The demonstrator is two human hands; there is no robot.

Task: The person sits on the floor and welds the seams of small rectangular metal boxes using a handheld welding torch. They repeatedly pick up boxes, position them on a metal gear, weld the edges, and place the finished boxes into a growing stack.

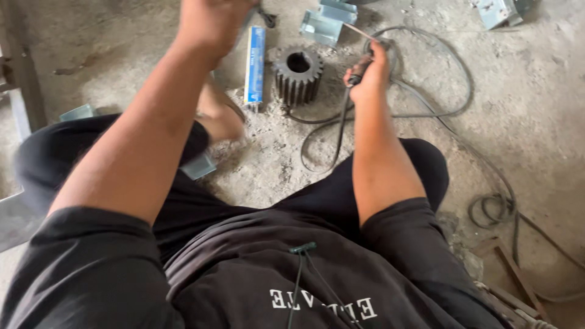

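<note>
Right hand (369, 74): fingers wrapped around a dark electrode holder (359, 72), with a thin rod (359, 30) projecting beyond the fingers and a black cable (341, 131) trailing back from them.
Left hand (210, 21): raised, blurred, partly out of view; cannot tell how its fingers stand.
Gear (298, 74): dark toothed steel, bored centre, just left of the right fingers.
Blue box (255, 64): long, flat, beside the gear.
Metal brackets (329, 21): pale, folded, beyond the fingers.
Floor (518, 122): rough grey concrete, dusty, with cables looped across it.
</note>
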